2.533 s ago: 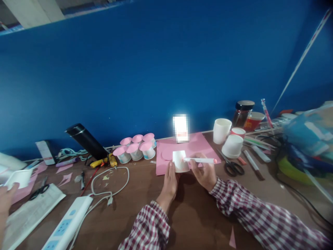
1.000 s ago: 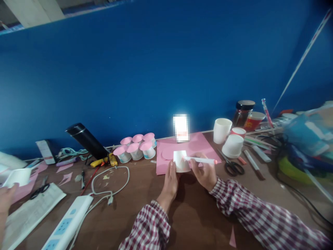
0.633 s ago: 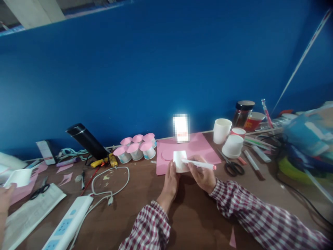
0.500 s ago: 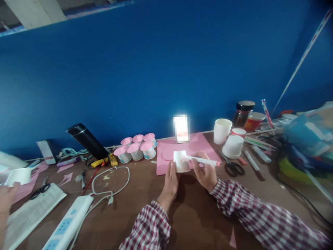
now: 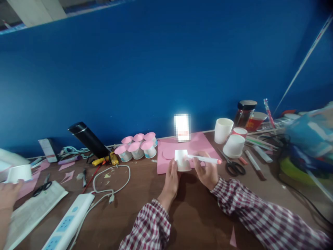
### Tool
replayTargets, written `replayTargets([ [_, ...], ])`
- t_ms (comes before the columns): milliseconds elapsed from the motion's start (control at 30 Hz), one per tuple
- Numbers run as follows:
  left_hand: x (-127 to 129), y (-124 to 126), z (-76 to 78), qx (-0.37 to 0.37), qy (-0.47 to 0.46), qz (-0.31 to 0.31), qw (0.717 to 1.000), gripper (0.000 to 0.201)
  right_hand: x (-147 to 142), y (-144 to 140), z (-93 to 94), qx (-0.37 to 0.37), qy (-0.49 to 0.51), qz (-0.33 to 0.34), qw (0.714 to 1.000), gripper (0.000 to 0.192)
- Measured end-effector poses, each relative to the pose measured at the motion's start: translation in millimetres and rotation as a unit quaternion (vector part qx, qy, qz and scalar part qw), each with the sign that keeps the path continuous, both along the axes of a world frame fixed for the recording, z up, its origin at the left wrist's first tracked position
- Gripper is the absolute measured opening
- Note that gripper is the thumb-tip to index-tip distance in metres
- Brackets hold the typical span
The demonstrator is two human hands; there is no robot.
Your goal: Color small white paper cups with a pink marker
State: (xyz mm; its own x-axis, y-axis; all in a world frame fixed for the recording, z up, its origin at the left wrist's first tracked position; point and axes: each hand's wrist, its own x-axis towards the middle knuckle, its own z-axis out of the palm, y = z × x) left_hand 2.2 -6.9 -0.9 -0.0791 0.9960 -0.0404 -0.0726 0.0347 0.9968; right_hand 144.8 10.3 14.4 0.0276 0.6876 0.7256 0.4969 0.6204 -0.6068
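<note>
White cup [image 5: 181, 159] sits upside down on the pink sheet [image 5: 197, 144], and I see my left hand [image 5: 171, 180] pressed flat against its side. My right hand [image 5: 206, 172] pinches a marker [image 5: 204, 159], tip touching the cup wall. Scissors [image 5: 232, 166] lie just right; a co-worker's hand [image 5: 9, 194] holds another cup [image 5: 19, 172] far left.

We see the left hand [image 5: 171, 178] steadying a white paper cup [image 5: 181, 160] upside down on pink paper [image 5: 169, 163], the right hand [image 5: 206, 173] holding a marker [image 5: 204, 159] with its tip at the cup; scissors [image 5: 232, 166] lie nearby on the counter [image 5: 195, 215].
</note>
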Motion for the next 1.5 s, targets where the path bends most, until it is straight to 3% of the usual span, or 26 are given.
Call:
replayTargets([
  [267, 1, -5, 18.3, 0.007, -0.003, -0.020, 1.000, 0.052, 0, -2, 0.3, -0.011, -0.013, 0.006, 1.000, 0.015],
  [500, 1, -2, 5.4, -0.002, -0.026, -0.008, 1.000, 0.054, -1, -2, 1.4, -0.013, -0.008, 0.008, 1.000, 0.015],
  [667, 1, -1, 6.2, -0.001, -0.014, 0.004, 1.000, 0.053, -1, -3, 1.8, -0.012, -0.011, 0.016, 1.000, 0.014],
  [867, 3, 3, 0.7, -0.002, -0.067, -0.001, 0.998, 0.047, -2, -4, -3.4, -0.018, -0.012, 0.033, 0.999, 0.011],
  [1000, 2, 1, 4.2, -0.006, -0.028, 0.026, 0.999, 0.041, -3, -4, -4.6, -0.017, -0.010, 0.031, 0.999, 0.010],
  [1500, 0, 1, -4.6, 0.010, -0.064, -0.016, 0.998, 0.053, -2, -4, -9.2, -0.027, -0.020, 0.034, 0.999, 0.010],
])
